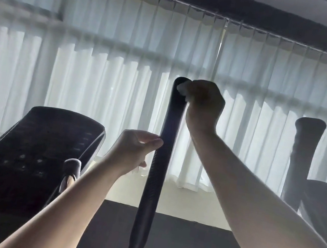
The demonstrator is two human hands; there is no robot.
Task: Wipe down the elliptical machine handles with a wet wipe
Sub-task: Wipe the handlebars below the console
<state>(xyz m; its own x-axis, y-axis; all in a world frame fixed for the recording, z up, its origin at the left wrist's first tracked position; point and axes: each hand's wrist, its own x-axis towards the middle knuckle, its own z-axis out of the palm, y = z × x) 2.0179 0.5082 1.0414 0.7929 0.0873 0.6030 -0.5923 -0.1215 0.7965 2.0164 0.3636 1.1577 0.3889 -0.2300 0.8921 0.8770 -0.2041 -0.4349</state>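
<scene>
So the tall black handle (166, 146) of the elliptical runs straight up the middle of the shot, and everything sits around it. The right hand (204, 107) is up at the very top of that handle, on its right side. Its fingers are curled into a fist around a white wet wipe (182, 89), and the wipe is bunched up and pressed against the rounded tip. Only a bit of the wipe pokes out between the fist and the handle. The left hand (132, 151) is lower down, about halfway along the handle on its left side, with the thumb and fingertips brought together right at the edge and touching it. Honestly I can't tell if it's really pinching the handle or just resting against it, since the handle hides that side of the fingers. Left of the handle and lower is the dark console (29, 155), tilted back, with a short padded grip (72, 166) just beside its right edge. Well off to the right of the handle there's a second handle (302, 158), blurry and greyish. Behind the handle it's all white pleated curtains (102, 70) with light coming through, and below them at the handle's base a dark floor mat (181, 246).
</scene>
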